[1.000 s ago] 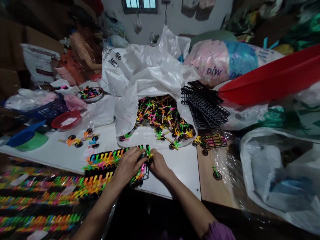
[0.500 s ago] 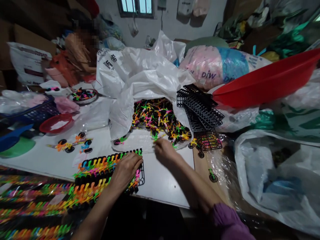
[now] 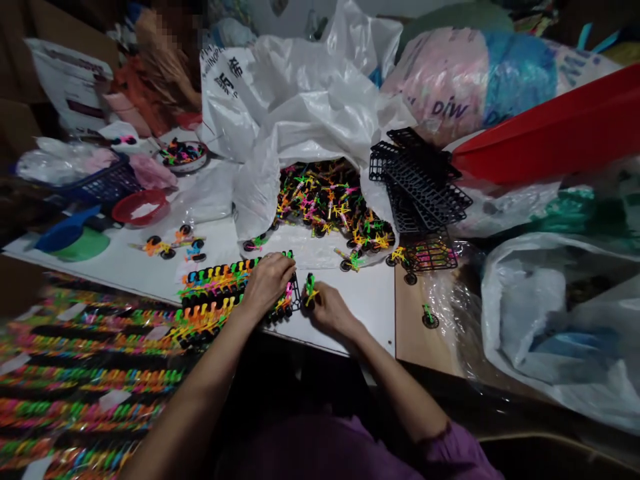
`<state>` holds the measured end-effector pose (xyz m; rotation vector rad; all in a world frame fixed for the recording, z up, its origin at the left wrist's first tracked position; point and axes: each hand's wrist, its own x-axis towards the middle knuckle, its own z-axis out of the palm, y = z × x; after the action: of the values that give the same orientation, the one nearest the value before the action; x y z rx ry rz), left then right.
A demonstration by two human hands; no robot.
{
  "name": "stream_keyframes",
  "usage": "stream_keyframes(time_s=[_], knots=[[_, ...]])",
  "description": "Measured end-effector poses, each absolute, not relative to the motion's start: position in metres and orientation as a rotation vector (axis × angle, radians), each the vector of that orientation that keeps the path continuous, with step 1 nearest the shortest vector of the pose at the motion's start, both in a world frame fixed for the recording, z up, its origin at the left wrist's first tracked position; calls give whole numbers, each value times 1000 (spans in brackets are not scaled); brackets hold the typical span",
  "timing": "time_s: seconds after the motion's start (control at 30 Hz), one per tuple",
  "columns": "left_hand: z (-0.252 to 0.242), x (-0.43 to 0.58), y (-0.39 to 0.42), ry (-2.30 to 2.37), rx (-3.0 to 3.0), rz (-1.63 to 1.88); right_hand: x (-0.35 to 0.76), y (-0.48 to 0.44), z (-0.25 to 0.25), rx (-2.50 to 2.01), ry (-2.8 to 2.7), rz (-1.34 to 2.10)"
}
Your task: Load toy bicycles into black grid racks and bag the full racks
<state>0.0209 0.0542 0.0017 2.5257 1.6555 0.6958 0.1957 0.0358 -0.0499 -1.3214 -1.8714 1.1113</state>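
My left hand (image 3: pixel 270 281) is closed over the right end of a black plastic rack (image 3: pixel 297 293) at the table's front edge. Rows of small colourful toy bicycles (image 3: pixel 215 275) fill the part of the rack to the left of that hand. Just right of the rack, my right hand (image 3: pixel 334 310) pinches a green and yellow toy bicycle (image 3: pixel 311 291), held upright near the rack's bare end. Behind both hands, a white sack (image 3: pixel 313 127) lies with its mouth towards me, and a heap of loose toy bicycles (image 3: pixel 325 203) spills from it.
Empty black racks (image 3: pixel 420 177) are stacked right of the sack. Loose toy bicycles (image 3: pixel 160 247) lie at the left, near a red bowl (image 3: pixel 125 208) and a blue basket (image 3: pixel 100 187). Filled racks (image 3: pixel 100 373) spread at lower left. An open white bag (image 3: pixel 505 320) stands at right.
My right hand has come back from the sack's mouth towards the rack, now with a toy bicycle in it. My left hand stays on the rack. The view has tipped downward.
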Motion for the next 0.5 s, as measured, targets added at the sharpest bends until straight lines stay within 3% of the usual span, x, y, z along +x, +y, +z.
stream_keyframes(time_s=[0.13,0.3,0.5], knots=[[13,20,25,1681,2512,832,180,20,-70,-1289,-1808,1121],[6,25,-13,1526,2531,655,175,23,-73,-1175,-2005,938],[-9,37,-14,1579,2572,733,179,15,-69,-1124,-2138,869]])
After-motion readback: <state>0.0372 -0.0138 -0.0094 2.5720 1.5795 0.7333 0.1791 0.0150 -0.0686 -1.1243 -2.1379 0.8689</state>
